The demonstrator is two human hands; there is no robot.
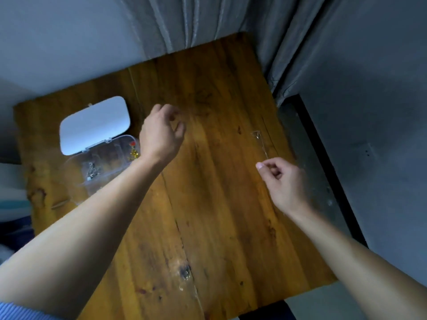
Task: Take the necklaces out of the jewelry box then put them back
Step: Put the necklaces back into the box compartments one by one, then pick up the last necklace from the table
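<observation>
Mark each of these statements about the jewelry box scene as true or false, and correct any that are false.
1. The jewelry box has its white lid open. True.
2. The box sits on the right side of the wooden table. False: it sits near the left edge.
3. A thin necklace lies on the table beyond the right hand. True.
4. The left hand rests inside the box. False: it is over the table, right of the box.
5. The box is empty. False: small jewelry pieces show through its clear base.
</observation>
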